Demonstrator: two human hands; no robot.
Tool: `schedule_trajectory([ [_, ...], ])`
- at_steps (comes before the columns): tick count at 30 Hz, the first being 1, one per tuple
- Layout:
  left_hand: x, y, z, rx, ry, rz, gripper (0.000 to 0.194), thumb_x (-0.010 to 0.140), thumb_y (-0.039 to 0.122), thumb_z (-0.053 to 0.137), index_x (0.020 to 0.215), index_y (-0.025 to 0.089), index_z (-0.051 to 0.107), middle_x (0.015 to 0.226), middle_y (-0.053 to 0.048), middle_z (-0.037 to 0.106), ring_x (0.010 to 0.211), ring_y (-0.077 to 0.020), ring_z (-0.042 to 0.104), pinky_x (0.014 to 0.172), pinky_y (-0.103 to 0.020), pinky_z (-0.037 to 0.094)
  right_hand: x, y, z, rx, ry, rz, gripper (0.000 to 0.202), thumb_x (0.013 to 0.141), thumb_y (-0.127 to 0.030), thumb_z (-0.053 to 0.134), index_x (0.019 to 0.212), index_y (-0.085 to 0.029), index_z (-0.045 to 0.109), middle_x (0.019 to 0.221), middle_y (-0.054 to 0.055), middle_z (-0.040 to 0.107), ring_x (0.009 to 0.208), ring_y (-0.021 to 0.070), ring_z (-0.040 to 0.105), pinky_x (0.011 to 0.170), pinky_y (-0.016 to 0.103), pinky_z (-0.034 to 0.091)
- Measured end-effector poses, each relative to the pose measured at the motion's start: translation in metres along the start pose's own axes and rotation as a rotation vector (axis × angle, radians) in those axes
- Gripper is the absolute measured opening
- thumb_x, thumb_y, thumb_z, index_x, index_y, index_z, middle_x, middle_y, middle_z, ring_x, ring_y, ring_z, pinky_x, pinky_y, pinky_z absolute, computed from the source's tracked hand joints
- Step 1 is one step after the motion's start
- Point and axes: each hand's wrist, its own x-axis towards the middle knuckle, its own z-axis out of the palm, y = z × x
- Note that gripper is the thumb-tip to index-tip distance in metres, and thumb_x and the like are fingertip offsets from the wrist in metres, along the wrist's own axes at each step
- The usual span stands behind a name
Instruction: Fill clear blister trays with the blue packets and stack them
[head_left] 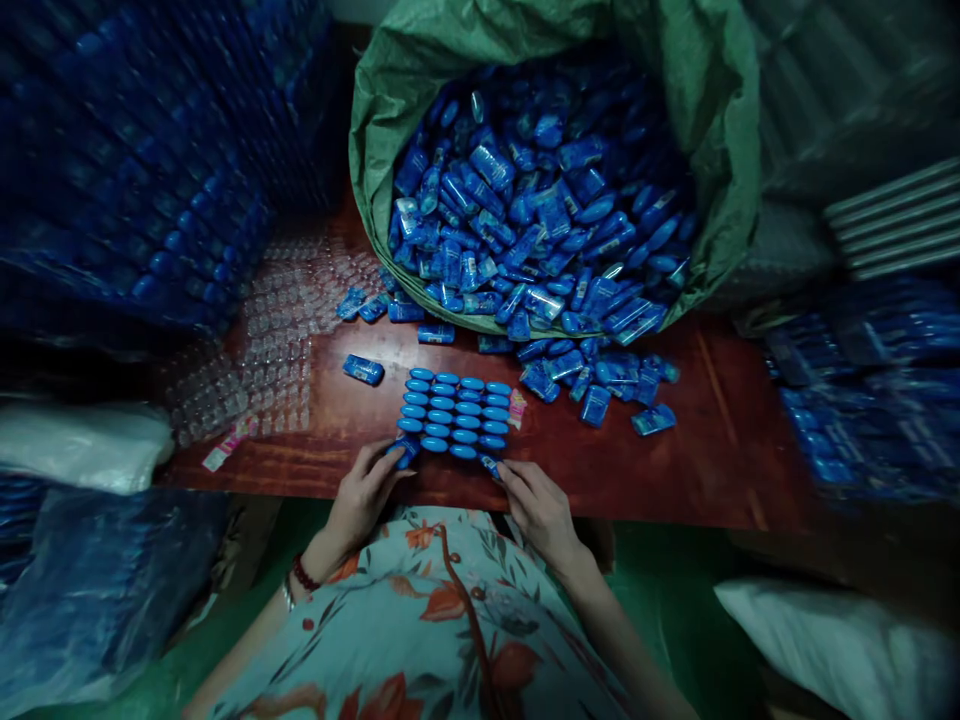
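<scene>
A block of blue oval-ended packs, set in rows, stands near the front edge of the wooden table. At its near left corner my left hand grips a small blue pack between thumb and fingers. My right hand pinches another small blue pack at the near right corner. Whether a tray lies under the rows is hidden. One loose blue pack lies on the table to the left of the block, apart from both hands.
A green sack at the back spills blue packs onto the table. Clear plastic trays lie at the left. Tall stacks of filled trays rise behind them. More filled stacks stand at the right.
</scene>
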Motion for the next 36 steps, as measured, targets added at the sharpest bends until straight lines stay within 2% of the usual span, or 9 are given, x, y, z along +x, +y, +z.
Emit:
schedule_trajectory([
  [3, -0.003, -0.008, 0.001, 0.091, -0.078, 0.058, 0.035, 0.093, 0.014, 0.042, 0.126, 0.025, 0.048, 0.109, -0.007, 0.055, 0.093, -0.0145, 0.062, 0.079, -0.023, 0.053, 0.009, -0.004, -0.008, -0.071, -0.182, 0.034, 0.036, 0.089, -0.005, 0.039, 0.116, -0.018, 0.058, 0.096, 0.009, 0.063, 0.088, 0.0179, 0.058, 0.077, 0.030, 0.052],
  [7, -0.001, -0.015, -0.009, 0.170, -0.224, 0.142, 0.043, 0.090, 0.005, 0.033, 0.129, 0.020, 0.043, 0.100, -0.007, 0.055, 0.080, -0.0140, 0.062, 0.068, -0.022, 0.053, 0.029, -0.011, -0.021, -0.178, -0.402, 0.027, 0.040, 0.082, 0.000, 0.042, 0.115, -0.017, 0.057, 0.099, 0.009, 0.061, 0.090, 0.0197, 0.055, 0.078, 0.031, 0.049],
  [10, 0.016, -0.012, -0.018, 0.174, -0.391, 0.170, 0.047, 0.085, 0.000, 0.033, 0.127, 0.018, 0.043, 0.097, -0.007, 0.055, 0.075, -0.0142, 0.060, 0.066, -0.024, 0.053, 0.044, -0.017, -0.026, -0.245, -0.508, 0.034, 0.040, 0.080, 0.002, 0.043, 0.112, -0.018, 0.057, 0.100, 0.008, 0.059, 0.091, 0.0199, 0.054, 0.080, 0.031, 0.047],
  [13, 0.041, -0.003, -0.025, 0.160, -0.582, 0.175, 0.045, 0.080, -0.003, 0.037, 0.120, 0.018, 0.046, 0.103, -0.008, 0.055, 0.089, -0.0177, 0.060, 0.074, -0.028, 0.053, 0.054, -0.024, -0.025, -0.282, -0.565, 0.018, 0.033, 0.081, -0.001, 0.046, 0.106, -0.017, 0.059, 0.095, 0.009, 0.059, 0.087, 0.0203, 0.054, 0.076, 0.030, 0.046],
  [17, 0.072, 0.006, -0.030, 0.254, -0.809, 0.165, 0.033, 0.081, -0.001, 0.040, 0.107, 0.015, 0.051, 0.110, -0.010, 0.057, 0.085, -0.0191, 0.062, 0.069, -0.028, 0.052, 0.048, -0.028, -0.014, -0.327, -0.477, 0.008, 0.030, 0.082, -0.003, 0.048, 0.106, -0.016, 0.060, 0.090, 0.009, 0.058, 0.084, 0.0212, 0.053, 0.072, 0.031, 0.045],
  [19, 0.083, 0.005, -0.032, 0.291, -0.845, 0.160, 0.028, 0.084, 0.001, 0.040, 0.105, 0.015, 0.052, 0.111, -0.010, 0.057, 0.079, -0.0173, 0.063, 0.066, -0.027, 0.051, 0.038, -0.025, -0.007, -0.324, -0.378, 0.008, 0.035, 0.082, -0.003, 0.047, 0.113, -0.014, 0.059, 0.089, 0.010, 0.058, 0.081, 0.0206, 0.052, 0.071, 0.031, 0.045],
  [26, 0.103, -0.014, -0.034, 0.181, -0.698, 0.212, 0.022, 0.090, 0.010, 0.042, 0.107, 0.018, 0.053, 0.100, -0.006, 0.059, 0.082, -0.0164, 0.062, 0.071, -0.025, 0.048, 0.012, -0.011, 0.017, -0.260, -0.044, 0.049, 0.041, 0.089, -0.010, 0.042, 0.125, -0.022, 0.057, 0.105, 0.012, 0.057, 0.091, 0.0215, 0.051, 0.071, 0.031, 0.043],
  [31, 0.102, -0.015, -0.030, 0.234, -0.727, 0.274, 0.025, 0.089, 0.005, 0.037, 0.103, 0.017, 0.054, 0.099, -0.006, 0.059, 0.082, -0.0165, 0.062, 0.072, -0.027, 0.048, 0.015, -0.003, 0.018, -0.172, -0.010, 0.019, 0.048, 0.088, -0.006, 0.038, 0.130, -0.023, 0.053, 0.102, 0.011, 0.058, 0.090, 0.0195, 0.053, 0.076, 0.031, 0.046],
  [36, 0.110, -0.018, -0.027, 0.234, -0.724, 0.341, 0.019, 0.090, 0.008, 0.038, 0.099, 0.016, 0.052, 0.099, -0.007, 0.058, 0.079, -0.0161, 0.061, 0.071, -0.027, 0.048, 0.022, 0.003, 0.015, -0.179, -0.025, 0.002, 0.038, 0.091, -0.012, 0.043, 0.126, -0.021, 0.056, 0.098, 0.010, 0.057, 0.087, 0.0185, 0.053, 0.073, 0.029, 0.046],
])
